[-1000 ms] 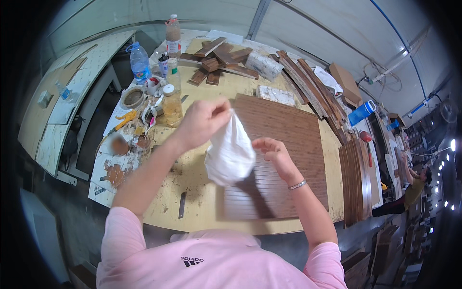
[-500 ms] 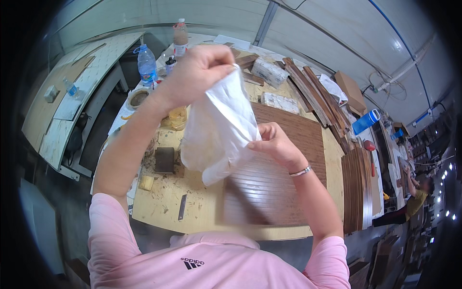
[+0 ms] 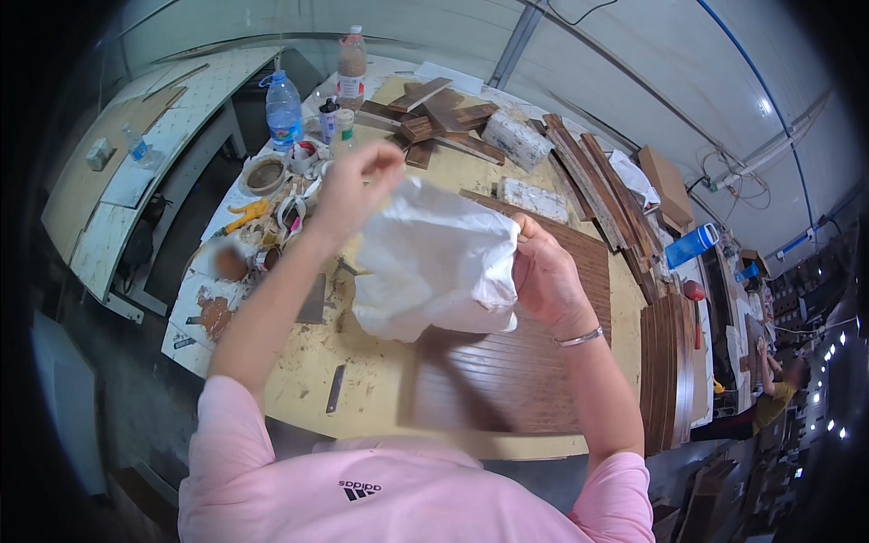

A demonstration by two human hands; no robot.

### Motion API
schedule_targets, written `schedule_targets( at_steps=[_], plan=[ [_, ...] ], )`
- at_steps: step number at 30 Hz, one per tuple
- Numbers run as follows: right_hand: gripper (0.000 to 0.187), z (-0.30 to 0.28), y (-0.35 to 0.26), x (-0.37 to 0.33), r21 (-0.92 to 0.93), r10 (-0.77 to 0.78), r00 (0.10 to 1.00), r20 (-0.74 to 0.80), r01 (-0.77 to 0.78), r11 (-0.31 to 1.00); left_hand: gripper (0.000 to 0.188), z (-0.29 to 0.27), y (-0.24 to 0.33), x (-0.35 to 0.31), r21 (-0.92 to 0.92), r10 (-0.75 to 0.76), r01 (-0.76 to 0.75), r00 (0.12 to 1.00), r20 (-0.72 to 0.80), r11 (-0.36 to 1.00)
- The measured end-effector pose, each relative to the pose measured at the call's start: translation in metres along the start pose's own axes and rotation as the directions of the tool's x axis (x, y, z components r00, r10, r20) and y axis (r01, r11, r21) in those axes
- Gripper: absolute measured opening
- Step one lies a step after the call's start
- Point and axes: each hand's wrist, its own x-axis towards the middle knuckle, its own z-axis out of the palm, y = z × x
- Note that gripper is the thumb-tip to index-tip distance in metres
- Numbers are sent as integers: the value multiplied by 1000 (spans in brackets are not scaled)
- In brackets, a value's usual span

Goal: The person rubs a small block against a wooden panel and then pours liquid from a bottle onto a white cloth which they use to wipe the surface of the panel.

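Observation:
A white cloth point(image 3: 434, 262) hangs spread over the worktable, its lower edge loose and partly folded. My right hand point(image 3: 550, 276) is closed on its upper right corner, fingers pinching the fabric. My left hand point(image 3: 362, 181) is raised at the cloth's upper left edge, fingers curled. Motion smears it, so whether it grips the fabric cannot be made out. Beneath the cloth lies a large dark-brown grooved wooden panel point(image 3: 570, 371), partly covered by it. A flat metal blade point(image 3: 336, 389) rests on the table to the left of the panel.
The yellowish table point(image 3: 380, 403) carries wood offcuts point(image 3: 439, 113), white-smeared blocks point(image 3: 516, 140) and long strips point(image 3: 588, 181) at the back. Bottles point(image 3: 284, 113) and tape rolls point(image 3: 264, 176) crowd its left side. Stacked boards point(image 3: 665, 371) stand at the right. Another person point(image 3: 774, 398) works far right.
Both hands have come down slightly at the left and spread the cloth wider. My left hand has dropped from higher up, and my right hand has moved a little to the right.

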Motion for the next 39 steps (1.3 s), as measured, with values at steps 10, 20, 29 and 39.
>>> schedule_targets(
  at_steps=[10, 20, 29, 39],
  plan=[
    [13, -38, 19, 46, -69, -20, 980, -197, 7, 998, 31, 77, -79, -131, -338, -323, 478, 847, 423, 811],
    [27, -47, 93, 168, -756, -67, 989, -129, -55, 652, 33, 47, -92, -172, -936, -562, 352, 779, 276, 28],
    [51, 68, 183, 277, -625, -113, 987, 114, 160, 764, 42, 29, -90, -193, -955, -647, 295, 732, 213, 19],
    [23, 60, 117, 250, -899, -337, 869, 363, 422, 120, 35, 6, -119, -162, -960, -708, 236, 704, 62, 151]
  ],
)
